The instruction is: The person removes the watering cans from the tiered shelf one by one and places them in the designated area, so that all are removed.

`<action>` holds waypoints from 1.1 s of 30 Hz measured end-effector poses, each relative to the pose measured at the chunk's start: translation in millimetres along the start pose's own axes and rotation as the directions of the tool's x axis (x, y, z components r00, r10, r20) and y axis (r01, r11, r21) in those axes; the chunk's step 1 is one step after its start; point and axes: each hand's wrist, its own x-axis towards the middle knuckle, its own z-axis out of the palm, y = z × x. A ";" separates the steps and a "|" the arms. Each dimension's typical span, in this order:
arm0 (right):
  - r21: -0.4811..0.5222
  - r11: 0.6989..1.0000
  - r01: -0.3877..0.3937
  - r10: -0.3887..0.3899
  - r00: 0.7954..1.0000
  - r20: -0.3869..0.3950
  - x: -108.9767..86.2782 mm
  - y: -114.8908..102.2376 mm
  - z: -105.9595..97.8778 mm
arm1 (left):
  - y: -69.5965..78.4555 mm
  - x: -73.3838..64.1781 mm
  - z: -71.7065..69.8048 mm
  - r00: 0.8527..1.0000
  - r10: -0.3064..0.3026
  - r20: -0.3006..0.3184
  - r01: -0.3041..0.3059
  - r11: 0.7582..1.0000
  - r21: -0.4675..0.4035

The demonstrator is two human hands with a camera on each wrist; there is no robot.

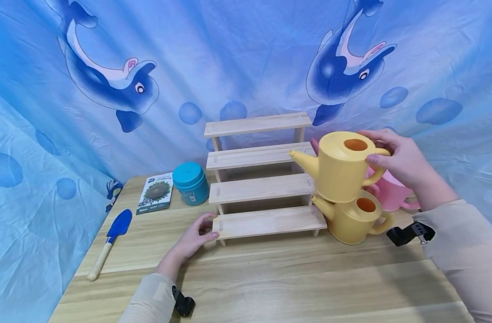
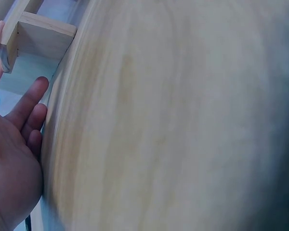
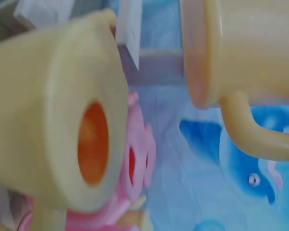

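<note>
My right hand (image 1: 399, 154) grips a yellow watering can (image 1: 338, 175) by its handle, thumb on top. That can is raised, its spout pointing left. Below it, a second yellow watering can (image 1: 349, 224) stands on the table; the right wrist view shows this lower can (image 3: 19, 115) close by and the held can (image 3: 255, 53) at upper right. Behind them, a pink watering can (image 1: 391, 190) is partly hidden. My left hand (image 1: 193, 237) pinches the left end of the lowest board of a stepped wooden shelf (image 1: 266, 223). In the left wrist view, that board end lies between thumb and finger.
Left of the shelf stand a teal lidded jar (image 1: 191, 184) and a seed packet (image 1: 156, 193) with a plant picture. A blue trowel (image 1: 118, 224) with a wooden handle lies near the table's left edge. A blue dolphin curtain (image 1: 246, 54) hangs behind.
</note>
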 end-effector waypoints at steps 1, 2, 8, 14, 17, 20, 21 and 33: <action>-0.019 0.999 -0.038 0.038 0.999 -0.018 -0.5 1.8 -3.7 | -4.4 1.4 0.3 1.000 0.002 -0.003 -0.002 1.000 0.002; -0.032 0.997 -0.069 0.068 0.997 -0.035 -1.3 3.9 -7.4 | -4.9 1.4 0.5 1.000 0.010 -0.004 -0.010 1.000 0.008; -0.065 0.985 -0.158 0.148 0.979 -0.137 -11.9 22.9 -31.1 | -4.6 1.2 2.6 1.000 0.015 -0.007 -0.015 1.000 0.011; -0.035 0.994 -0.106 0.095 0.966 -0.241 -25.1 46.7 -48.0 | -2.2 0.2 2.3 1.000 0.002 -0.002 -0.002 1.000 -0.001; -0.036 0.996 -0.080 0.067 0.961 -0.269 -30.4 57.1 -53.9 | -1.1 -0.3 2.0 1.000 0.002 0.002 -0.002 1.000 -0.004; -0.026 0.999 -0.043 0.033 0.957 -0.289 -35.1 65.2 -58.7 | -0.5 -0.5 2.4 1.000 -0.009 -0.001 0.009 1.000 -0.008; -0.010 0.999 -0.032 0.028 0.955 -0.295 -36.9 67.5 -60.5 | -0.4 -0.6 2.4 1.000 -0.013 0.001 0.013 1.000 -0.007; 0.085 0.995 0.044 -0.014 0.945 -0.328 -59.0 95.4 -77.2 | -3.1 1.0 0.3 1.000 -0.001 -0.011 0.001 1.000 0.006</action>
